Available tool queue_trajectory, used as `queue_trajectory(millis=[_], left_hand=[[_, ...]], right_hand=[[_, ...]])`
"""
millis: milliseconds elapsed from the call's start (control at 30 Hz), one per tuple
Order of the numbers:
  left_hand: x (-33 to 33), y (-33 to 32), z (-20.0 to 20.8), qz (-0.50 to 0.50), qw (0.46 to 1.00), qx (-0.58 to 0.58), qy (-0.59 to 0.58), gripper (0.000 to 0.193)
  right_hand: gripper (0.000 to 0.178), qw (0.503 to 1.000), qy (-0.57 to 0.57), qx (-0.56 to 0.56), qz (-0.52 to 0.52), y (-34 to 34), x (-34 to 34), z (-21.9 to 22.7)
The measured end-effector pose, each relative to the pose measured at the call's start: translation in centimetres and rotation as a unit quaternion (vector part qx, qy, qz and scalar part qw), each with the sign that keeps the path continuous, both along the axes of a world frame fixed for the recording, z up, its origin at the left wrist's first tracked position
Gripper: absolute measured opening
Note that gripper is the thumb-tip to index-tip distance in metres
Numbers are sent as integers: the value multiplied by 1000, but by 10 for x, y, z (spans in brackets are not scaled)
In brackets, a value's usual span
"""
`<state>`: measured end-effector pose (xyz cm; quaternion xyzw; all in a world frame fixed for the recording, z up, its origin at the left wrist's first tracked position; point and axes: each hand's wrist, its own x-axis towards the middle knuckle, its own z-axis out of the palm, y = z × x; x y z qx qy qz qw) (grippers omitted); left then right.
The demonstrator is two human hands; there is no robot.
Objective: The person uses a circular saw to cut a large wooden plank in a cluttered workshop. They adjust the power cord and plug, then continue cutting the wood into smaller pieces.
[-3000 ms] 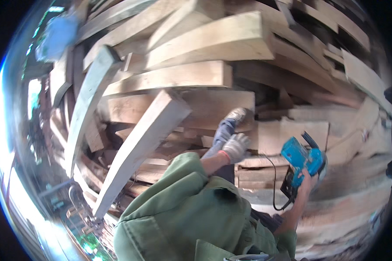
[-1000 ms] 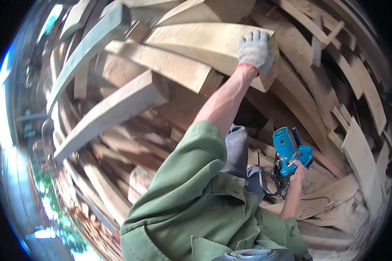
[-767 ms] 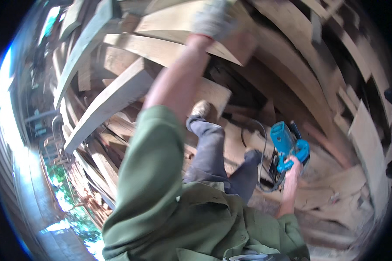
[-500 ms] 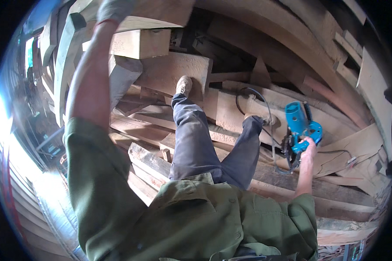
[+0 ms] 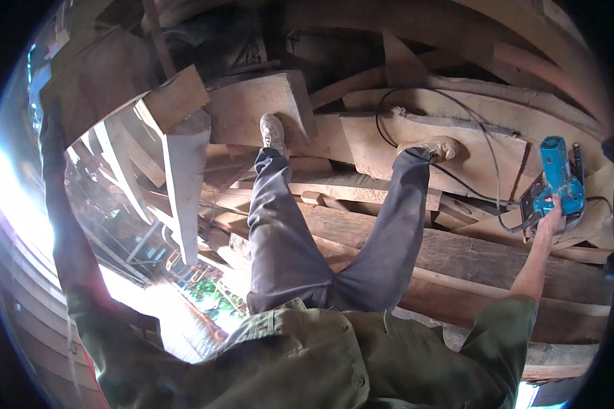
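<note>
My right hand is closed around the handle of a blue corded circular saw, out at arm's length on the right. The saw is low over the timber there; whether it touches the wood is hard to tell. At the far left, my raised left hand looks gloved and grips the edge of a broad wooden board; its fingers are dim and blurred. Just right of that board is a cut timber block, above a pale upright timber.
My shoes stand on a thick wooden slab and a long curved plank. A black cord loops past my right foot to the saw. Stacked planks lie below. Bright light comes through a gap at lower left.
My left hand and the broad board have swung left and down. My right hand has carried the saw farther right. The view has shifted, showing more of the gap at lower left.
</note>
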<state>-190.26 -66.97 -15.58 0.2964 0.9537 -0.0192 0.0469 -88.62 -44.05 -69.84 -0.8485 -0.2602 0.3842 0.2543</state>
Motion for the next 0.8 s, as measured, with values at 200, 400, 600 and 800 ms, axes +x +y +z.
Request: queue_trajectory(millis=[200, 400, 600, 800], left_hand=[[3, 12, 14, -29, 995, -88, 50, 60], [-1, 15, 27, -42, 987, -136, 75, 61], [2, 10, 33, -59, 976, -187, 91, 63], [15, 11, 45, -95, 959, -242, 112, 65]], right_hand=[[40, 996, -5, -91, -1, -86, -10, -57], [41, 996, 35, -78, 34, -162, -76, -95], [48, 991, -22, -87, 99, -161, -82, -82], [46, 985, -17, -75, 157, -177, -82, -80]])
